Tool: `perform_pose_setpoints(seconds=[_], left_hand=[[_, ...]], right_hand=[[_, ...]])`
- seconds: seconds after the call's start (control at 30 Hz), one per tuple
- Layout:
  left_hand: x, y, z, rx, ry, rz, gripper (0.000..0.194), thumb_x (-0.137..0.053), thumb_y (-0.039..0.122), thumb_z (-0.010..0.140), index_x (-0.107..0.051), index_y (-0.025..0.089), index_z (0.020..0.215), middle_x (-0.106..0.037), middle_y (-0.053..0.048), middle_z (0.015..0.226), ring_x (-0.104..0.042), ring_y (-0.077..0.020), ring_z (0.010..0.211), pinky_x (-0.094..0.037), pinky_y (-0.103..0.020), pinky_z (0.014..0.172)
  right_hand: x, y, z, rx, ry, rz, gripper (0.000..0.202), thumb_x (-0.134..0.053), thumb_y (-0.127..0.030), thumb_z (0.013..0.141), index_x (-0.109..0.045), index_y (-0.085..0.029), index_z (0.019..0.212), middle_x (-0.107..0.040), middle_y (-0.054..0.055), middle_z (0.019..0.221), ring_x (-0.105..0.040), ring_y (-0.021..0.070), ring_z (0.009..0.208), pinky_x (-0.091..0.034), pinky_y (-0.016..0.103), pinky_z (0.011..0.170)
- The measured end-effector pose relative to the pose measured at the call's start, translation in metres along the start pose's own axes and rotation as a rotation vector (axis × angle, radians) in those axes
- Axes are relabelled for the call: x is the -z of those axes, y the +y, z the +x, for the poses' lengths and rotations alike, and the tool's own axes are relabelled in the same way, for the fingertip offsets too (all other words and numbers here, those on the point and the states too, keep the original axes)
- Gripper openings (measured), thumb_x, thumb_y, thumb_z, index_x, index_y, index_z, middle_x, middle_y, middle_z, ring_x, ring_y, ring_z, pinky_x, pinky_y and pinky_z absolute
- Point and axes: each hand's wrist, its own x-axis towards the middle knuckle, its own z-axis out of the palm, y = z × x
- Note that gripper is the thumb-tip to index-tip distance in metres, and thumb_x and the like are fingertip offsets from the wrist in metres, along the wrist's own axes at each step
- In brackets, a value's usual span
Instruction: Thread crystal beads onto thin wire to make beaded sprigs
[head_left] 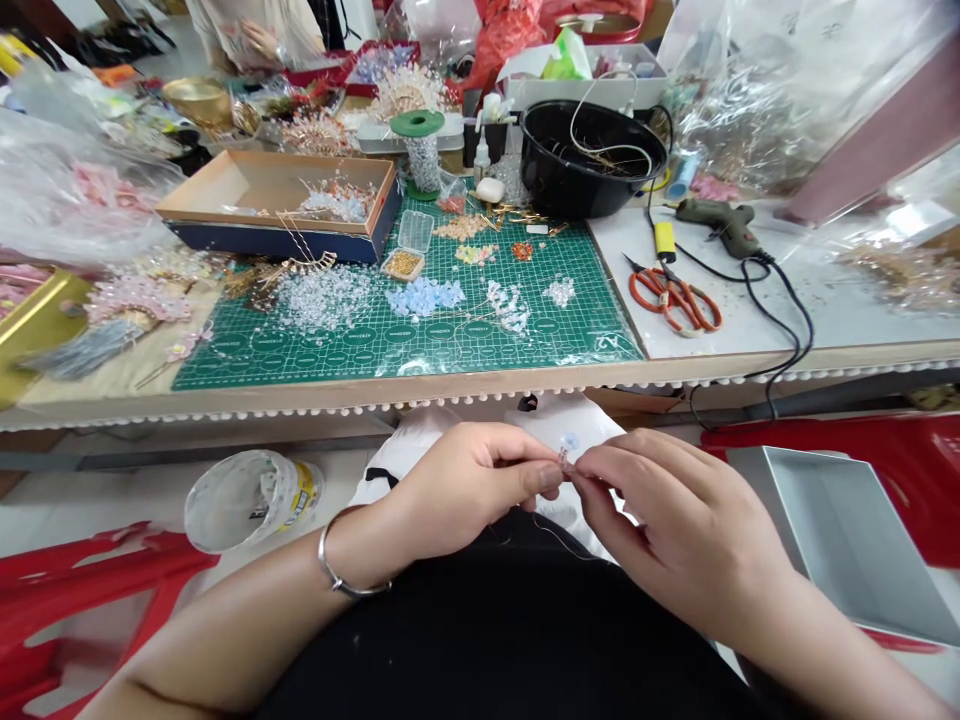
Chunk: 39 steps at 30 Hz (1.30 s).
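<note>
Over my lap, my left hand [480,480] pinches a small beaded wire piece [566,460] between thumb and forefinger. From the other side my right hand [675,520] closes its fingertips on the same piece, so the two hands nearly meet. A pale blue petal-like bit [571,440] shows at its top. Below the fingers a thin wire [559,540] curves down across my black top. Beyond the hands, on a green cutting mat [337,355], lie blue flower pieces [426,297], clear beads [322,298] and whitish petals [508,305].
Orange-handled scissors [671,298] and a glue gun [716,222] with a cord lie right. A black basin [592,155], a bead spool [421,150] and an open box [277,205] stand behind. Below are a bucket [247,500] and a grey box [840,550]. Another person [255,35] is across the table.
</note>
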Motion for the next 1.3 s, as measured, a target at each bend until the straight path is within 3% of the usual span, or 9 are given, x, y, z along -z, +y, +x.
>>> perform_pose_setpoints(seconds=[0.17,0.37,0.47,0.87,1.13,1.23,1.3], left_hand=[[-0.002,-0.006,0.002,-0.007,-0.019,-0.062,0.024,-0.056,0.035,0.086,-0.067,0.014,0.083,-0.056,0.003,0.065,-0.043,-0.0043,0.045,-0.034,-0.019,0.047],[-0.001,-0.012,0.003,0.024,-0.022,-0.127,0.026,-0.064,0.040,0.079,-0.066,0.014,0.081,-0.055,0.003,0.063,-0.045,-0.0049,0.045,-0.035,-0.019,0.046],[-0.001,-0.011,0.002,0.017,-0.005,-0.102,0.028,-0.062,0.042,0.080,-0.067,0.014,0.081,-0.055,0.002,0.063,-0.045,-0.0049,0.045,-0.034,-0.019,0.046],[-0.003,-0.012,0.001,0.011,-0.035,-0.088,0.029,-0.063,0.042,0.079,-0.066,0.013,0.082,-0.057,0.000,0.069,-0.044,-0.0047,0.045,-0.035,-0.020,0.045],[-0.006,-0.011,-0.002,-0.011,0.002,-0.005,0.024,-0.064,0.038,0.079,-0.068,0.016,0.089,-0.057,0.002,0.069,-0.046,-0.0056,0.050,-0.037,-0.018,0.044],[-0.006,-0.013,0.000,-0.016,-0.012,-0.057,0.026,-0.065,0.040,0.078,-0.068,0.016,0.088,-0.058,0.001,0.071,-0.043,-0.0047,0.049,-0.035,-0.017,0.043],[-0.006,-0.015,0.001,-0.002,-0.006,-0.109,0.028,-0.066,0.040,0.077,-0.067,0.016,0.090,-0.057,0.002,0.069,-0.042,-0.0040,0.047,-0.034,-0.017,0.042]], right_hand=[[-0.005,-0.001,0.001,-0.047,0.065,-0.001,0.009,-0.059,-0.012,0.082,-0.055,-0.017,0.089,-0.065,0.004,0.074,-0.057,0.0167,0.067,-0.045,0.030,0.061],[0.007,0.002,0.001,-0.108,-0.120,0.235,0.018,-0.056,-0.012,0.084,-0.059,-0.020,0.100,-0.066,0.003,0.085,-0.060,0.0151,0.074,-0.048,0.027,0.063],[0.014,0.001,0.001,-0.140,-0.126,0.286,0.024,-0.054,-0.011,0.085,-0.057,-0.022,0.107,-0.067,0.003,0.091,-0.062,0.0159,0.080,-0.050,0.028,0.067],[0.018,0.002,0.002,-0.195,-0.082,0.379,0.017,-0.055,-0.009,0.085,-0.062,-0.022,0.093,-0.069,0.001,0.083,-0.063,0.0131,0.076,-0.050,0.023,0.064],[0.014,0.008,0.004,-0.364,-0.215,0.501,0.015,-0.056,-0.019,0.085,-0.069,-0.025,0.086,-0.070,0.001,0.080,-0.066,0.0157,0.073,-0.052,0.025,0.060],[0.014,0.004,0.002,-0.435,-0.142,0.441,0.011,-0.057,-0.020,0.084,-0.066,-0.025,0.087,-0.069,0.000,0.078,-0.064,0.0144,0.067,-0.051,0.024,0.057],[0.014,0.000,-0.001,-0.399,-0.046,0.352,0.011,-0.056,-0.017,0.084,-0.063,-0.024,0.086,-0.068,-0.001,0.077,-0.062,0.0134,0.063,-0.049,0.024,0.055]])
